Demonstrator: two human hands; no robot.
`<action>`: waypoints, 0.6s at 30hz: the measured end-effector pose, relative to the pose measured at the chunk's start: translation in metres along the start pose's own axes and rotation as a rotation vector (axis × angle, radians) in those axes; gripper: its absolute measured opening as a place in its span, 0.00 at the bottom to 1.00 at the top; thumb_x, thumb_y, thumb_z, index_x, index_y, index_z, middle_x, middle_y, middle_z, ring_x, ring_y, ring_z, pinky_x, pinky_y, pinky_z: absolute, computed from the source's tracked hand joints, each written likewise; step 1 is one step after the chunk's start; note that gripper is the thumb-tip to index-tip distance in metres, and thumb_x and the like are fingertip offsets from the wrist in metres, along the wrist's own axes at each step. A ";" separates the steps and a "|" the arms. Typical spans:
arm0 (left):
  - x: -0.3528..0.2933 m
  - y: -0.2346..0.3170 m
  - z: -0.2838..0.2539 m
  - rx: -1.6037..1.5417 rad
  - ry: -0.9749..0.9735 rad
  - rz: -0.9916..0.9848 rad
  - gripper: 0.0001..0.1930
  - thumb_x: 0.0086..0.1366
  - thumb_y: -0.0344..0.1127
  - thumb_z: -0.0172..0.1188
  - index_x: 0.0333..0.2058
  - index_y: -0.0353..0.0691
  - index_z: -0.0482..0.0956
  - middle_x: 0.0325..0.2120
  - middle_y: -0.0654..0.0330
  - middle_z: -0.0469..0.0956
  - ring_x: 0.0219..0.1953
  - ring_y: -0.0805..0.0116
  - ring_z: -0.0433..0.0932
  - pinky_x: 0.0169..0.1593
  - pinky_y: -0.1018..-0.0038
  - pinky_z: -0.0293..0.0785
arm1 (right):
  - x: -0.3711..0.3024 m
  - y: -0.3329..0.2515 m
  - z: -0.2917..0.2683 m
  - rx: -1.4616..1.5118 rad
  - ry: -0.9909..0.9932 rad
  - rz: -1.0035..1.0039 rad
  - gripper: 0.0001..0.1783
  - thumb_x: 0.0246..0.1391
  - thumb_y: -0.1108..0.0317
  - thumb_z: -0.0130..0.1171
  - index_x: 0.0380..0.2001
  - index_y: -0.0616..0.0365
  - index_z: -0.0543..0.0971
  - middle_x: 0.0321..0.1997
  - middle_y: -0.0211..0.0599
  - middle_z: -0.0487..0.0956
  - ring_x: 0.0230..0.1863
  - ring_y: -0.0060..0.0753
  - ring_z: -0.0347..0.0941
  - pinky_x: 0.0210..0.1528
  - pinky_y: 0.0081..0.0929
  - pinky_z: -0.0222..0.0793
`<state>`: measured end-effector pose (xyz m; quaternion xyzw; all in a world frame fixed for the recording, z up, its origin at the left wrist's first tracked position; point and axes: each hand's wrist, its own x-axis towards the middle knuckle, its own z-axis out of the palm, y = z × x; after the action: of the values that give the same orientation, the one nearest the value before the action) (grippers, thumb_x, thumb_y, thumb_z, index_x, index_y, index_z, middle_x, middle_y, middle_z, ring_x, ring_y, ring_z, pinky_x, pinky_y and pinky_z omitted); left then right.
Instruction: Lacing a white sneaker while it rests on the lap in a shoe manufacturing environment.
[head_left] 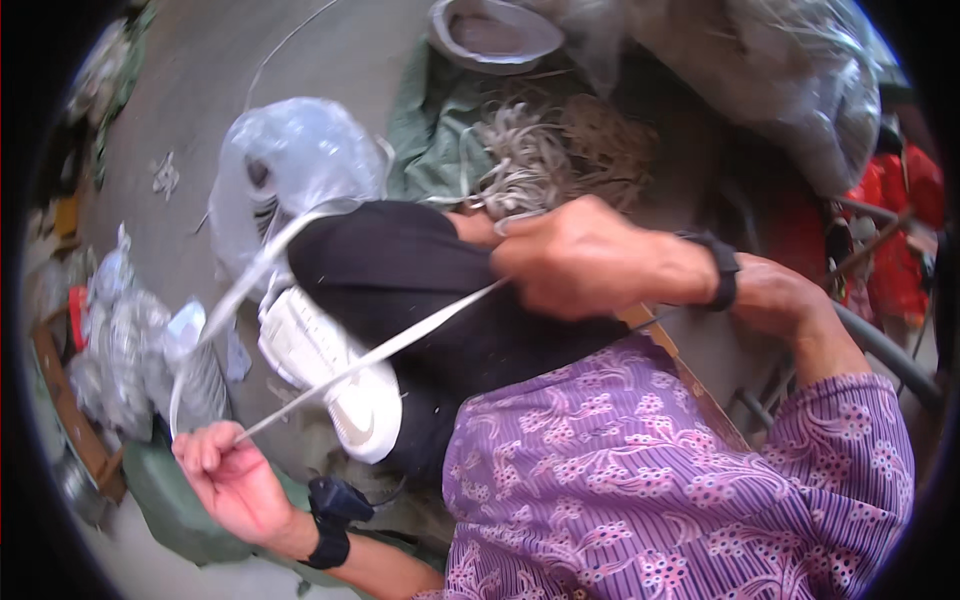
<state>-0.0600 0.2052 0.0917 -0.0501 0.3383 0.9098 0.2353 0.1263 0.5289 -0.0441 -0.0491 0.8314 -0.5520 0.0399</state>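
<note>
Big clear plastic bag (770, 85) slumped over to the right, pale basin (480, 62) near it, bright red things (912, 185) by a grey metal tube (885, 350), plastic-wrapped bundles (130, 345) crowding the left side, wooden frame (72, 410) just beside them, green sack (180, 510) lying on the grey floor (205, 70)

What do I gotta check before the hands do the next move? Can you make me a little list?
1. Left hand has the white strap: ok, it is pinched at the fingertips.
2. Right hand has the strap too: ok, the strap runs into its curled fingers.
3. Strap straight between the hands: ok, that stretch makes a straight line.
4. View of the white shoe free of the strap: not ok, the strap crosses in front of it.
5. Strap separate from the tangled pile of pale cords: cannot tell, the right hand hides where it goes.
</note>
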 end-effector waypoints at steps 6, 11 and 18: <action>-0.012 0.024 -0.058 -0.048 0.172 0.077 0.03 0.66 0.28 0.49 0.36 0.37 0.70 0.22 0.66 0.67 0.26 0.71 0.64 0.40 0.69 0.63 | -0.040 0.048 -0.064 -0.650 0.270 0.319 0.03 0.43 0.78 0.51 0.25 0.61 0.70 0.25 0.44 0.68 0.28 0.51 0.68 0.31 0.37 0.65; -0.037 0.028 -0.084 -0.129 0.324 0.178 0.07 0.68 0.34 0.47 0.36 0.38 0.72 0.24 0.65 0.69 0.27 0.69 0.66 0.41 0.67 0.64 | -0.060 0.097 -0.110 -0.802 0.324 0.359 0.02 0.46 0.79 0.47 0.26 0.62 0.66 0.26 0.48 0.68 0.29 0.53 0.66 0.33 0.37 0.64; -0.059 0.032 -0.112 -0.146 0.365 0.255 0.10 0.69 0.35 0.44 0.36 0.37 0.73 0.23 0.64 0.70 0.23 0.70 0.64 0.36 0.69 0.63 | -0.041 0.108 -0.146 -0.959 0.313 0.383 0.02 0.47 0.77 0.47 0.27 0.62 0.66 0.26 0.48 0.68 0.29 0.53 0.66 0.33 0.38 0.64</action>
<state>-0.0304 0.0894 0.0397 -0.1874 0.3119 0.9302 0.0490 0.1454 0.7089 -0.0863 0.1734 0.9803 -0.0942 -0.0114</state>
